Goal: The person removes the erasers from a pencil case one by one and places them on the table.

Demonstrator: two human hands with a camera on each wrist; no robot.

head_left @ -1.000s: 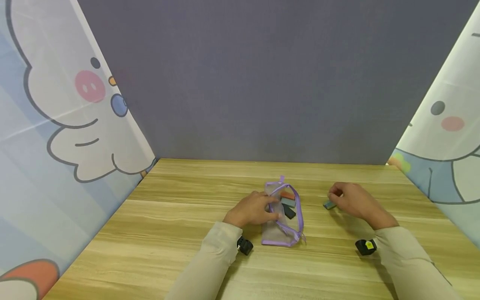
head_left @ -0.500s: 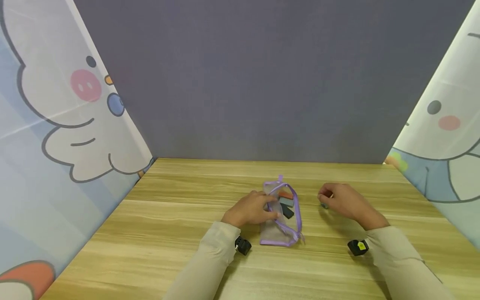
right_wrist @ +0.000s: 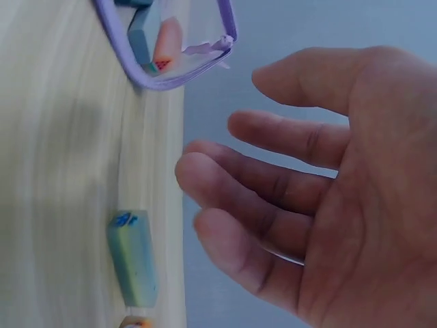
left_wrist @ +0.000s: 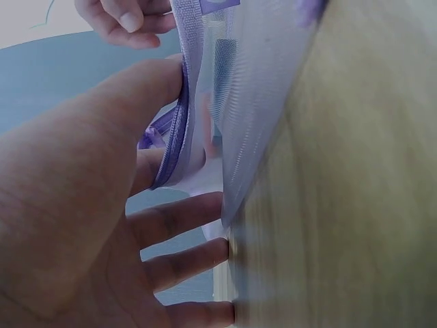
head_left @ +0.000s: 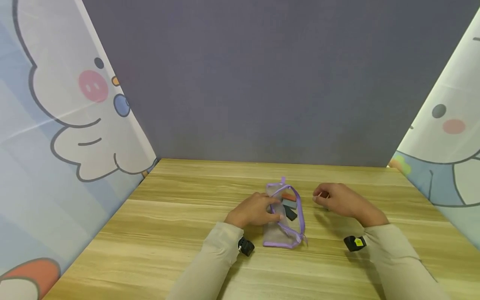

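Observation:
A clear mesh pouch (head_left: 275,236) with purple zipper edges lies on the table with its mouth spread. Inside show an orange block (head_left: 288,197), a grey-blue block (head_left: 289,204) and a black block (head_left: 290,213). My left hand (head_left: 255,210) rests on its left side, thumb and forefinger apart and reaching over the zipper edge (left_wrist: 176,147). Right of the pouch hovers my right hand (head_left: 339,200). Its fingers are loosely bent with nothing between them in the right wrist view. Below them a teal-green block (right_wrist: 133,256) with slanted ends lies on the table, hidden in the head view.
Part of another small orange-marked object (right_wrist: 136,322) shows at the right wrist view's bottom edge. A grey panel (head_left: 262,83) stands behind the wooden table (head_left: 168,233). Cartoon-printed cloths (head_left: 45,166) hang at both sides.
My right hand has moved left toward the pouch. The teal-green block, visible at its fingertips a second ago, is out of sight in the head view. My left hand stays at the pouch.

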